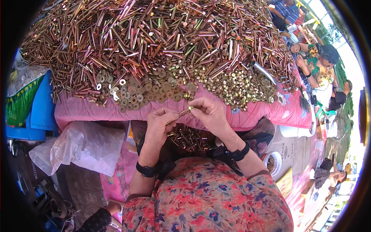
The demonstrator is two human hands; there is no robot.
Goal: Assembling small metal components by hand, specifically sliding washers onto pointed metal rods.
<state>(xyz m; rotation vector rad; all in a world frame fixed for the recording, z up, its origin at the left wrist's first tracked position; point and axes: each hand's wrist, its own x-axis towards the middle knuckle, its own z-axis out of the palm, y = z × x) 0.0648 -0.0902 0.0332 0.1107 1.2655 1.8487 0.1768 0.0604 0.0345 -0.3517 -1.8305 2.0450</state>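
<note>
My left hand [159,125] and my right hand [208,114] meet over my lap, just below the table's near edge. Together they hold one thin brass-coloured rod [179,114], which runs slanted between them. The left fingers pinch its lower end and the right fingertips pinch a small nut [190,108] at its upper end. Beneath my hands a heap of finished rods [189,139] lies in my lap. Directly above them on the pink cloth [77,110] lie flat washers [147,91] and brass nuts [235,87].
A huge pile of copper and brass tubes [154,34] covers the table beyond. A crumpled clear plastic bag [83,145] lies at my lower left, beside a blue crate [36,112]. Other people [320,62] sit at the right. A small bowl [272,162] stands by my right elbow.
</note>
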